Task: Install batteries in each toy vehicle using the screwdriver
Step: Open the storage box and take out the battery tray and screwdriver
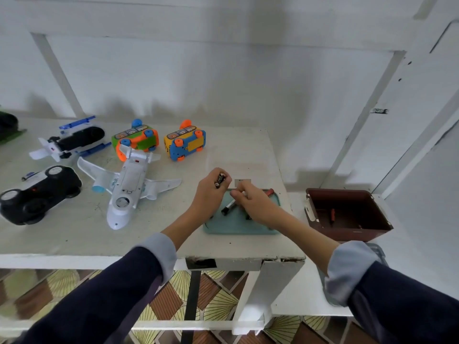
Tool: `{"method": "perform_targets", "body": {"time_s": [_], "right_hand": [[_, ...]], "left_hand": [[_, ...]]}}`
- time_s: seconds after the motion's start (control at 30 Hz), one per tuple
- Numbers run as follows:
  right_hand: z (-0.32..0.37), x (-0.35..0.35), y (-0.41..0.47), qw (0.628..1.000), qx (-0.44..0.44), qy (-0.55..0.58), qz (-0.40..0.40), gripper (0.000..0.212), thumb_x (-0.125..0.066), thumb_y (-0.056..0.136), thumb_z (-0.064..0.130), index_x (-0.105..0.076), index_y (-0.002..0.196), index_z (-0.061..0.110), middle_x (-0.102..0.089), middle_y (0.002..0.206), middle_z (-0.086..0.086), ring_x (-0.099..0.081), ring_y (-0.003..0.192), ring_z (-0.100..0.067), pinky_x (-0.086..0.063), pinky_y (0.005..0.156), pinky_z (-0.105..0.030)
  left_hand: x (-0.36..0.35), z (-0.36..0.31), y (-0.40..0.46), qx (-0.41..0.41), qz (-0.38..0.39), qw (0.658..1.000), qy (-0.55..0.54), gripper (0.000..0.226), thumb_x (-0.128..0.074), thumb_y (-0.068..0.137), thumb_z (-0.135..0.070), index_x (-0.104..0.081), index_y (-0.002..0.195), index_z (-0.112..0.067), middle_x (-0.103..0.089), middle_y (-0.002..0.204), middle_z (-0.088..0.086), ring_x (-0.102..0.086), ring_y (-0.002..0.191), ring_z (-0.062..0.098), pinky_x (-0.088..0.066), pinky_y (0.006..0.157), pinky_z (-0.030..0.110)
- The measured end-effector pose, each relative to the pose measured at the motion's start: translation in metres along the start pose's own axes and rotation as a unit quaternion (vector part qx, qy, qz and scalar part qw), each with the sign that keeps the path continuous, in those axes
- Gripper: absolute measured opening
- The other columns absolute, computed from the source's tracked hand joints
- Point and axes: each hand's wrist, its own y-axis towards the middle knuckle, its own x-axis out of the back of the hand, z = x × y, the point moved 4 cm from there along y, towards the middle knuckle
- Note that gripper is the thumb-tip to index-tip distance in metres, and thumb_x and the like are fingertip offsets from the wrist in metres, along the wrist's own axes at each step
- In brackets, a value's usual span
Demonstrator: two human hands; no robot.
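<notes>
My left hand (211, 192) grips a black battery (220, 180) above the left edge of a teal tray (238, 225). Over the tray, my right hand (250, 201) pinches something small and pale that I cannot make out. Another battery (229, 207) lies on the tray, and a red screwdriver handle (269, 191) shows at its far right corner. Toys lie upside down to the left: a white airplane (126, 184), a black car (37, 194), a green-orange bus (135, 140), a yellow-blue bus (185, 142) and a white-blue vehicle (72, 141).
A brown plastic box (347, 214) with a small red item inside stands on a lower white surface to the right. A small grey cover plate (243, 181) lies behind the tray. The white table (74, 239) ends at a chipped front edge above patterned floor.
</notes>
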Motion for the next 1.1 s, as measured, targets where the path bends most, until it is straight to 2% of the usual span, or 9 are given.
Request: {"method": "perform_targets", "body": {"time_s": [0.2, 0.33, 0.43, 0.6, 0.7, 0.8, 0.9, 1.0, 1.1], "right_hand": [[0.002, 0.024, 0.001, 0.995, 0.045, -0.009, -0.093, 0.019, -0.044, 0.098, 0.023, -0.047, 0.088, 0.008, -0.047, 0.073, 0.001, -0.037, 0.059, -0.006, -0.030, 0.053, -0.016], [-0.010, 0.028, 0.000, 0.996, 0.021, -0.037, -0.074, 0.019, -0.042, 0.099, 0.024, -0.045, 0.089, 0.008, -0.042, 0.065, 0.004, -0.034, 0.054, -0.008, -0.030, 0.048, -0.016], [-0.017, 0.021, -0.001, 0.997, -0.006, -0.048, -0.055, 0.016, -0.040, 0.099, 0.023, -0.041, 0.092, 0.009, -0.043, 0.071, 0.001, -0.037, 0.061, -0.010, -0.030, 0.054, -0.022], [-0.019, 0.019, 0.004, 0.993, -0.009, -0.104, -0.048, 0.006, -0.042, 0.096, 0.014, -0.045, 0.097, 0.009, -0.048, 0.092, -0.004, -0.045, 0.083, -0.018, -0.037, 0.067, -0.026], [-0.018, 0.029, 0.006, 0.992, 0.001, -0.111, -0.067, 0.011, -0.041, 0.095, 0.009, -0.052, 0.094, 0.008, -0.050, 0.089, -0.002, -0.046, 0.081, -0.016, -0.034, 0.061, -0.021], [-0.019, 0.041, 0.006, 0.993, -0.005, -0.084, -0.088, 0.015, -0.041, 0.094, 0.006, -0.056, 0.096, 0.006, -0.053, 0.091, -0.003, -0.050, 0.083, -0.017, -0.040, 0.067, -0.021], [-0.020, 0.045, 0.002, 0.994, -0.010, -0.066, -0.083, 0.013, -0.045, 0.094, 0.009, -0.057, 0.096, 0.005, -0.056, 0.090, -0.005, -0.054, 0.084, -0.020, -0.046, 0.074, -0.028], [-0.021, 0.044, -0.001, 0.993, -0.002, -0.081, -0.083, 0.012, -0.047, 0.093, 0.010, -0.058, 0.095, 0.006, -0.055, 0.087, -0.002, -0.051, 0.081, -0.016, -0.041, 0.067, -0.018], [-0.023, 0.046, -0.003, 0.993, -0.002, -0.051, -0.107, 0.012, -0.047, 0.094, 0.010, -0.058, 0.093, 0.006, -0.058, 0.092, -0.006, -0.057, 0.084, -0.020, -0.046, 0.073, -0.023]], "left_hand": [[0.003, 0.010, 0.000, 0.024, 0.020, 0.995, 0.100, 0.028, -0.056, 0.096, -0.029, -0.045, 0.077, -0.012, -0.044, 0.061, -0.003, -0.040, 0.056, 0.011, -0.035, 0.058, 0.028], [-0.001, 0.005, -0.007, -0.026, 0.044, 0.990, 0.131, 0.029, -0.051, 0.098, -0.029, -0.039, 0.076, -0.014, -0.040, 0.058, -0.004, -0.035, 0.053, 0.010, -0.029, 0.054, 0.026], [-0.012, 0.000, -0.016, -0.074, 0.085, 0.983, 0.143, 0.022, -0.051, 0.098, -0.022, -0.040, 0.083, -0.011, -0.040, 0.068, -0.002, -0.036, 0.061, 0.014, -0.030, 0.056, 0.021], [-0.028, -0.002, -0.019, -0.135, 0.109, 0.965, 0.196, 0.015, -0.057, 0.095, -0.018, -0.051, 0.092, -0.005, -0.047, 0.086, 0.007, -0.037, 0.083, 0.019, -0.023, 0.068, 0.028], [-0.033, 0.001, -0.018, -0.155, 0.130, 0.946, 0.252, 0.027, -0.057, 0.095, -0.025, -0.058, 0.111, -0.003, -0.053, 0.104, 0.013, -0.037, 0.094, 0.019, -0.027, 0.078, 0.030], [-0.037, 0.003, -0.021, -0.158, 0.171, 0.930, 0.284, 0.039, -0.054, 0.096, -0.029, -0.055, 0.127, -0.006, -0.050, 0.117, 0.013, -0.039, 0.107, 0.025, -0.030, 0.090, 0.035], [-0.037, 0.001, -0.022, -0.167, 0.161, 0.925, 0.300, 0.045, -0.053, 0.096, -0.031, -0.051, 0.135, -0.009, -0.047, 0.130, 0.011, -0.036, 0.121, 0.026, -0.024, 0.097, 0.033], [-0.036, 0.002, -0.021, -0.169, 0.148, 0.924, 0.308, 0.049, -0.051, 0.097, -0.035, -0.045, 0.141, -0.014, -0.043, 0.139, 0.006, -0.032, 0.131, 0.022, -0.017, 0.099, 0.028], [-0.033, 0.004, -0.019, -0.158, 0.124, 0.934, 0.295, 0.067, -0.034, 0.089, -0.059, -0.044, 0.141, -0.018, -0.042, 0.143, 0.004, -0.031, 0.134, 0.021, -0.015, 0.104, 0.030]]}}
